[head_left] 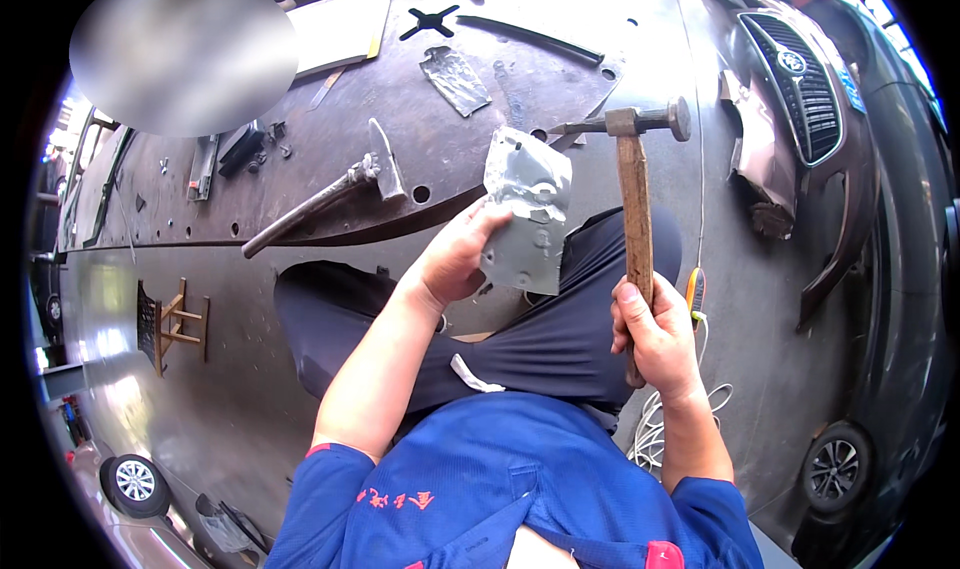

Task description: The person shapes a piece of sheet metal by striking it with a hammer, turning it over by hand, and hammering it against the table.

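My left hand (455,254) grips a dented grey metal sheet (523,239) by its left edge, held tilted over my lap at the near edge of a dark steel table (310,199). My right hand (648,334) is closed round the wooden handle of an upright hammer (630,179), whose head, with one flat face and one pointed end, is level with the top of the sheet. A second, metal-handled hammer (310,209) lies on the table to the left. A crumpled piece of sheet metal (452,79) lies farther back.
Metal scraps (240,147) and a black cross-shaped piece (428,22) sit on the table. A detached car front (800,89) with a grille stands at right, beside a dark car (905,299). A wooden stool (172,324) is at left; coiled cable (650,429) lies by my right arm.
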### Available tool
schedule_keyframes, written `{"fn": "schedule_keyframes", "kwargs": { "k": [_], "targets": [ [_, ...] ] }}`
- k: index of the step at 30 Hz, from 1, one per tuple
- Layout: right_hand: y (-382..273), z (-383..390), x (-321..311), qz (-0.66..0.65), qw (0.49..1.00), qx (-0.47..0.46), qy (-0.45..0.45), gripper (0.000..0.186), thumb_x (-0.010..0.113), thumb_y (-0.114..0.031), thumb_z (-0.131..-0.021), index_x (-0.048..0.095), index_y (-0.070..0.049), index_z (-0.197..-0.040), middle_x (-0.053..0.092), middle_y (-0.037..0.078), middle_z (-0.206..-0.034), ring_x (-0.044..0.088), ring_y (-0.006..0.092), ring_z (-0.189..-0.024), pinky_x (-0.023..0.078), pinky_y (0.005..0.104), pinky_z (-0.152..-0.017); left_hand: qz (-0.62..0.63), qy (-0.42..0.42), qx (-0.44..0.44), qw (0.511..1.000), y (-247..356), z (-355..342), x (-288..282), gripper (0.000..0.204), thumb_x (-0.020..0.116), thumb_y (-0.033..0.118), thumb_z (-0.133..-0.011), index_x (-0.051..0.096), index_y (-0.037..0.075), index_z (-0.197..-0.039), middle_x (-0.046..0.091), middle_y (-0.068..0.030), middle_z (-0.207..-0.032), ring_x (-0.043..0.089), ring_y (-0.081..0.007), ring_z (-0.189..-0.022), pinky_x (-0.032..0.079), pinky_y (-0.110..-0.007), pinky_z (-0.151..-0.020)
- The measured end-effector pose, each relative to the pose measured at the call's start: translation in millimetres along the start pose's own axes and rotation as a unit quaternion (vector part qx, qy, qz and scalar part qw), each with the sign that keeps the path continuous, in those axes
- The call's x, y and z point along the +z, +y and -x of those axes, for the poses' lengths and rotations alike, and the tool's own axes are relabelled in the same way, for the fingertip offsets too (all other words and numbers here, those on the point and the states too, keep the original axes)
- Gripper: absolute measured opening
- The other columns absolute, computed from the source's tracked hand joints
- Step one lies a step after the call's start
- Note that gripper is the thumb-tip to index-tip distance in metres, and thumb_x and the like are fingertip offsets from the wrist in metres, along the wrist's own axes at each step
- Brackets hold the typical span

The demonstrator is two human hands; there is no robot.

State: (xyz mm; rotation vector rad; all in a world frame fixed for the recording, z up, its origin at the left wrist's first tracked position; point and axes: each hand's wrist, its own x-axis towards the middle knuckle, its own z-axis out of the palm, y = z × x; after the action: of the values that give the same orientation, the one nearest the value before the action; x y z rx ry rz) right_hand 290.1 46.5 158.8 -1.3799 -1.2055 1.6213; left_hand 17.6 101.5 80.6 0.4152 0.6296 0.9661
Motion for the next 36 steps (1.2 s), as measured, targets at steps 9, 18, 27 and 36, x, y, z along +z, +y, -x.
{"fn": "schedule_keyframes", "kwargs": {
  "k": [9,18,27,36],
  "targets": [
    [-2.2,-16.2,5.3,-0.06,0.998,-0.016,0.022,0.017,0.075,-0.01,-0.101,0.062,-0.003,-0.108,0.059,-0.001,-0.077,0.052,0.004,-0.057,0.045,0.0208,-0.054,-0.066,0.027,0.163,0.984,-38.6,27.8,31.8,0.03,0.061,-0.004,-0.103,0.07,0.003,-0.131,0.071,-0.0096,-0.128,0.068,-0.0174,-0.116,0.056,-0.032,-0.1],
    [35.4,-48.0,22.9,-0.392,0.911,-0.007,-0.125,0.04,0.087,-0.006,-0.089,0.062,-0.006,-0.119,0.063,0.023,-0.143,0.068,0.0277,-0.124,0.062,0.0409,-0.102,-0.652,0.008,0.536,0.537,-27.0,69.0,59.6,0.037,0.084,0.012,-0.07,0.084,0.01,-0.107,0.071,-0.0004,-0.105,0.063,-0.0231,-0.102,0.052,-0.037,-0.088],
    [35.9,-47.3,32.0,-0.365,0.916,-0.029,-0.162,0.04,0.085,-0.008,-0.091,0.061,-0.006,-0.123,0.059,0.024,-0.149,0.065,0.0296,-0.13,0.059,0.0423,-0.107,-0.657,0.007,0.549,0.517,-31.2,82.1,49.2,0.035,0.083,0.015,-0.071,0.083,0.009,-0.106,0.072,-0.0013,-0.109,0.063,-0.0217,-0.104,0.053,-0.039,-0.09],
    [22.0,-55.4,29.9,-0.239,0.966,-0.028,-0.099,0.036,0.083,-0.007,-0.095,0.059,-0.006,-0.121,0.07,0.009,-0.111,0.064,0.0103,-0.072,0.053,0.0261,-0.057,-0.289,0.122,0.341,0.886,-36.2,69.0,46.0,0.032,0.075,-0.004,-0.091,0.072,0.001,-0.122,0.072,-0.0038,-0.108,0.067,-0.0171,-0.105,0.054,-0.032,-0.094]
  ]
}}
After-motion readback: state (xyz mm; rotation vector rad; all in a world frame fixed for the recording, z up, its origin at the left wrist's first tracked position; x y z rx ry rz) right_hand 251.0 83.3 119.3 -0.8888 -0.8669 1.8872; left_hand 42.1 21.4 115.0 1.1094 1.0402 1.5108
